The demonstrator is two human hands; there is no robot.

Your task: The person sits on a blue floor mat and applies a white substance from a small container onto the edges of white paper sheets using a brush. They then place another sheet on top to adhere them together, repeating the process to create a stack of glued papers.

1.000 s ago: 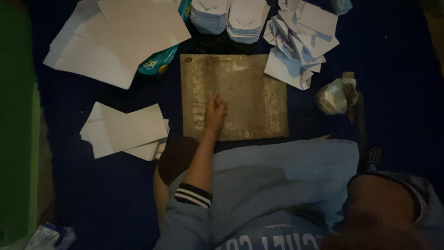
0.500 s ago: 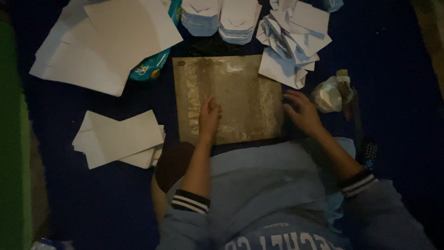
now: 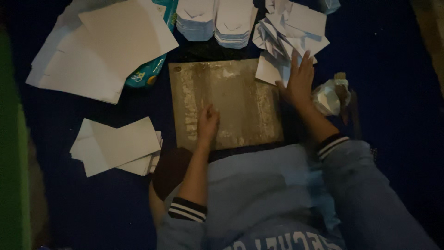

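Observation:
A worn grey-brown board [image 3: 231, 92] lies flat on a dark blue cloth in front of me. My left hand [image 3: 207, 123] rests on the board's near part, fingers loosely curled, holding nothing. My right hand [image 3: 298, 79] lies spread and flat at the board's right edge, its fingertips on a loose pile of folded white paper pieces [image 3: 289, 32]. Both sleeves are blue with striped cuffs.
Large white sheets [image 3: 101, 51] lie at the far left over a teal packet [image 3: 145, 74]. Smaller folded sheets [image 3: 118, 146] sit at the left. Two stacks of folded white paper [image 3: 217, 21] stand beyond the board. A crumpled plastic wrap with a brush [image 3: 334, 95] lies right.
My right hand came into view and moved up from the board's near right corner to the folded paper pile. My left hand stayed on the board.

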